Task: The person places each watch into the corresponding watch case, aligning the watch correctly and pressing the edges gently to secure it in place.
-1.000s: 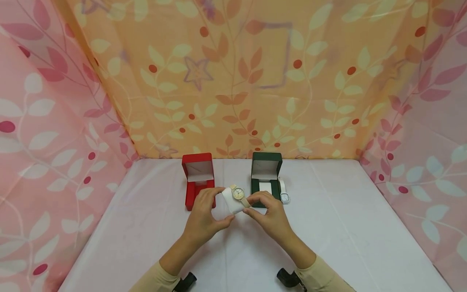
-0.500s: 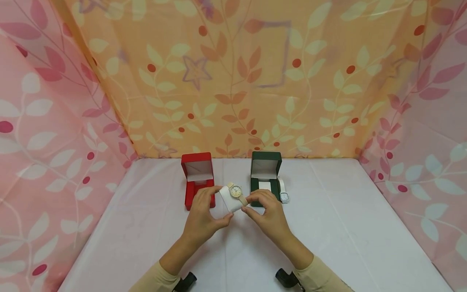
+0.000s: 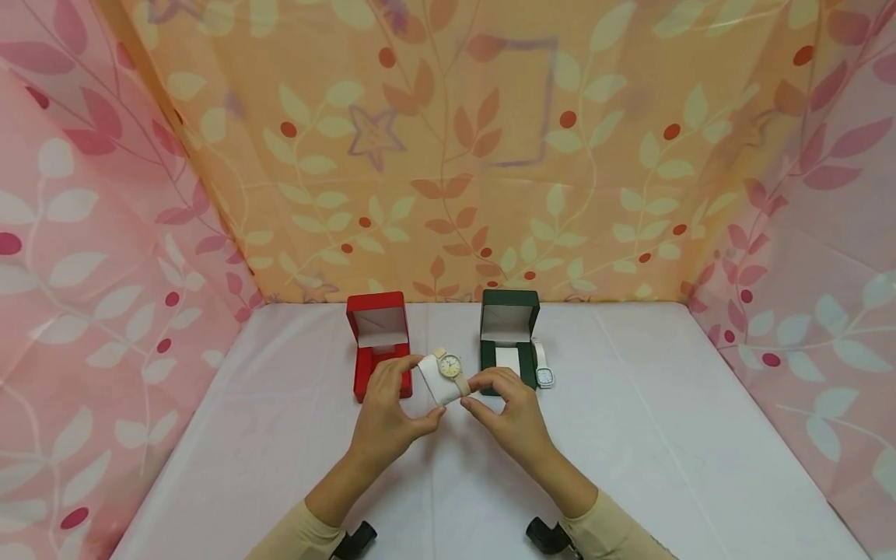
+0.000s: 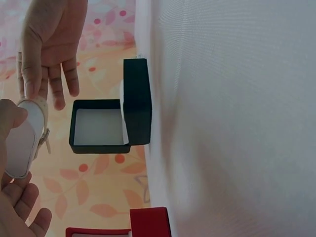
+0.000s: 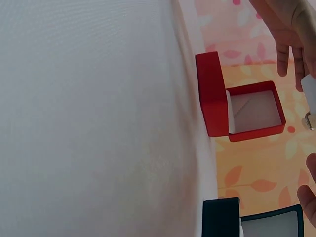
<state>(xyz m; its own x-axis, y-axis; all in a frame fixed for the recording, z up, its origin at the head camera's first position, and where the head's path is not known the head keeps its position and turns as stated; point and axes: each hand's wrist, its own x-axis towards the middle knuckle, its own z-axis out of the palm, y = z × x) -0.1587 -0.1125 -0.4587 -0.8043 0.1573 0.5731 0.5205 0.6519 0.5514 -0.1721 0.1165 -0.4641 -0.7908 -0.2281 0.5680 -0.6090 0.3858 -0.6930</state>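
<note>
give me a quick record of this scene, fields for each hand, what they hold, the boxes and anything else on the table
left hand: left hand grips the white cushion from its left side
right hand: right hand pinches the strap end of the beige watch
held item: beige watch wrapped round the white cushion, dial facing up
red box: red box open, lid upright, behind the left hand
green box: green box open, white pad inside
other: white watch lying right of the green box
surface: white tablecloth
</note>
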